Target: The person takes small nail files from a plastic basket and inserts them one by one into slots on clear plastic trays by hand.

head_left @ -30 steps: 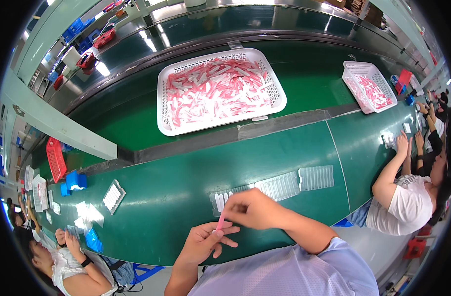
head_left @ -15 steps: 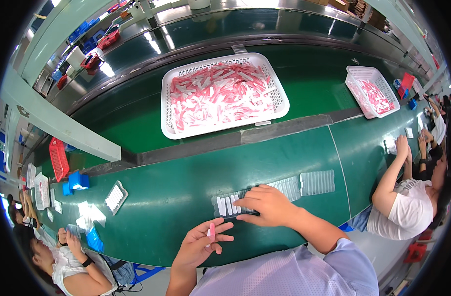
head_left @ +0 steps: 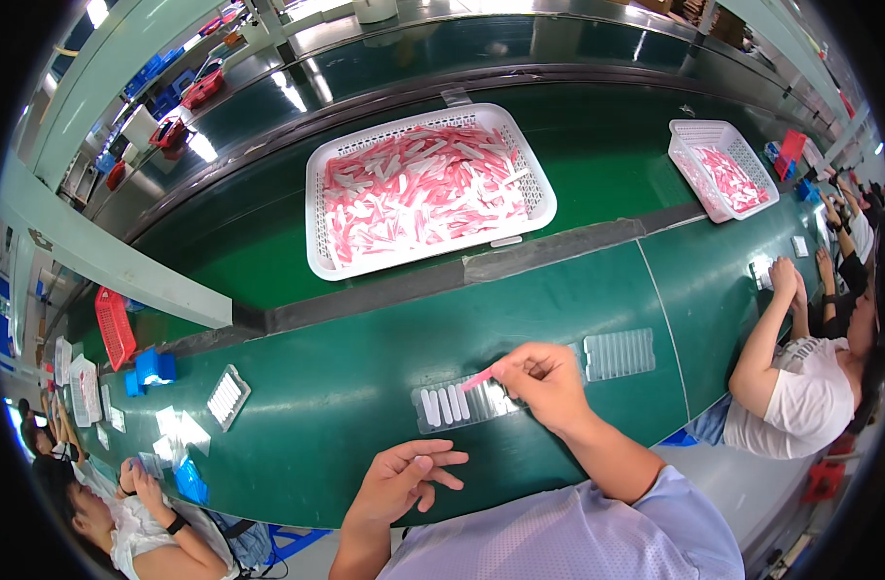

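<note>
My right hand [head_left: 542, 387] pinches a small flat pink strip [head_left: 477, 379] by one end, between thumb and forefinger. Its free end slants over a clear ribbed plastic tray [head_left: 491, 407], close to a row of several white strips [head_left: 443, 406] lying side by side in the tray's left slots. Below the tray, my left hand [head_left: 411, 480] is held palm up with its fingers apart, and nothing shows in it. A second clear ribbed tray [head_left: 619, 355] lies to the right with bare slots; my right hand partly covers the space between the two.
Beyond the dark strip, a white basket [head_left: 312, 208] holds many pink and white strips; a smaller white basket [head_left: 677, 159] stands far right. A filled tray [head_left: 229, 397] and blue boxes [head_left: 155, 367] lie left. A slanting metal post [head_left: 114, 242] and co-workers flank the green table.
The pink strip seen in my left hand is gone from there, and my right hand now pinches a pink strip. My right hand has lifted off the white strips and moved right.
</note>
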Demonstrator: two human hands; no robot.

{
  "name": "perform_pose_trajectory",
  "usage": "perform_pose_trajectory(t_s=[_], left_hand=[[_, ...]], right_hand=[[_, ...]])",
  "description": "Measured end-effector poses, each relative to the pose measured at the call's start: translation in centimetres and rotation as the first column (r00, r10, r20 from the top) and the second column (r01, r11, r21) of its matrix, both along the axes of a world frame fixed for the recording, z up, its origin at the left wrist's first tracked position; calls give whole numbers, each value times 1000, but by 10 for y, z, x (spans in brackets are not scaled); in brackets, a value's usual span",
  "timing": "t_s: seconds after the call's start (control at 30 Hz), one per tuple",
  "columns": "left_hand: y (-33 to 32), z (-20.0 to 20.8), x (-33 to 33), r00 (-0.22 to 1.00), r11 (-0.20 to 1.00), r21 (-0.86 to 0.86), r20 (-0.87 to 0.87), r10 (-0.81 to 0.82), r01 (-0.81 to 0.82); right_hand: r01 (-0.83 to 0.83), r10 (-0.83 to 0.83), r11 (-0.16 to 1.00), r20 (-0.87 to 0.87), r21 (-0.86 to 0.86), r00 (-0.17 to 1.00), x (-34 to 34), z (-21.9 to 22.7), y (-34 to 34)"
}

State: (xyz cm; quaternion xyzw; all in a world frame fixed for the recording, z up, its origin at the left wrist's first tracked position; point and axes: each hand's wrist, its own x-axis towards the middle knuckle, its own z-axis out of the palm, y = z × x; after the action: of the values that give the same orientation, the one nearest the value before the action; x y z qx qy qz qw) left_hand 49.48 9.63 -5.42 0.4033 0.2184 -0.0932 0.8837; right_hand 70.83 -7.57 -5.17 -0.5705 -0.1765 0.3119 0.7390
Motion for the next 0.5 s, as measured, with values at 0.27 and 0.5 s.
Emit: perform_pose_trajectory(t_s=[0.27,0.5], left_hand=[[10,-23,-17,976,969,-153,66,208,-196],[11,-28,-33,931,930,-24,-4,366,-366]], right_hand=[[3,-4,1000,19,23,1000,5,5,0],[-224,379,876,321,-427,868,17,12,9]])
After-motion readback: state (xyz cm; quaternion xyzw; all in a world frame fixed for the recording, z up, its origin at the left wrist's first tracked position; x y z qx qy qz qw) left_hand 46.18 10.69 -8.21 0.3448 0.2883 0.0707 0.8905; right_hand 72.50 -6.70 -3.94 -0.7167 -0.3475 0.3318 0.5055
